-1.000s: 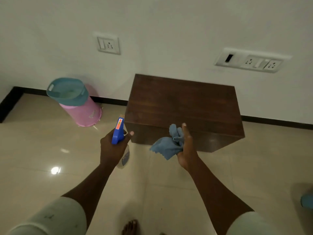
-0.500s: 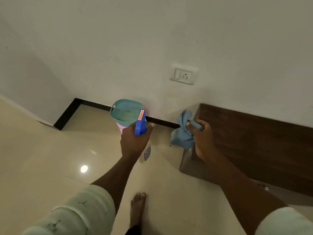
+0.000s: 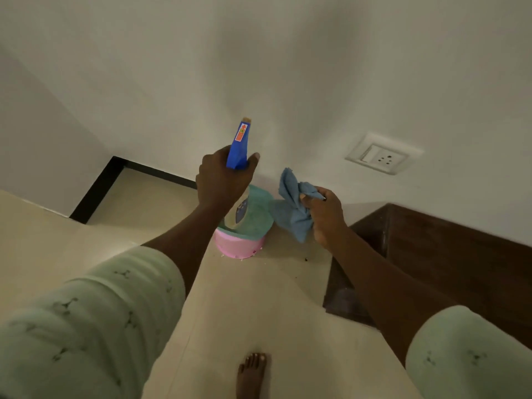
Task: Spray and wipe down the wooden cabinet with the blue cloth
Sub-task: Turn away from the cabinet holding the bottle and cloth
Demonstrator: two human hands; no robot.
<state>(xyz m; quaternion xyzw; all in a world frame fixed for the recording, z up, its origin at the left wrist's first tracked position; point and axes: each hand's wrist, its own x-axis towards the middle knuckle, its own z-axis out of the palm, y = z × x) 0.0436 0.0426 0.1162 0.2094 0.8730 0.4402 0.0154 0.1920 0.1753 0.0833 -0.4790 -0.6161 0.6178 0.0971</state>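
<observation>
My left hand (image 3: 220, 182) grips a spray bottle (image 3: 239, 145) with a blue trigger head, its nozzle pointing up toward the white wall. Its pale body hangs below my fist. My right hand (image 3: 325, 216) is closed on a crumpled blue cloth (image 3: 290, 205), held in the air left of the cabinet. The dark wooden cabinet (image 3: 449, 269) stands against the wall at the lower right, partly hidden by my right forearm. Both hands are to the left of its top edge.
A pink bin with a teal lid (image 3: 244, 237) stands on the beige tiled floor under my hands. A white wall socket (image 3: 380, 156) is above the cabinet. A black skirting (image 3: 95, 191) marks the room's corner at left. My bare foot (image 3: 252, 372) is at the bottom.
The view has swung left and closer; the cabinet has slid to the right edge. Both hands have risen, with the bottle now in front of the wall above the bin.
</observation>
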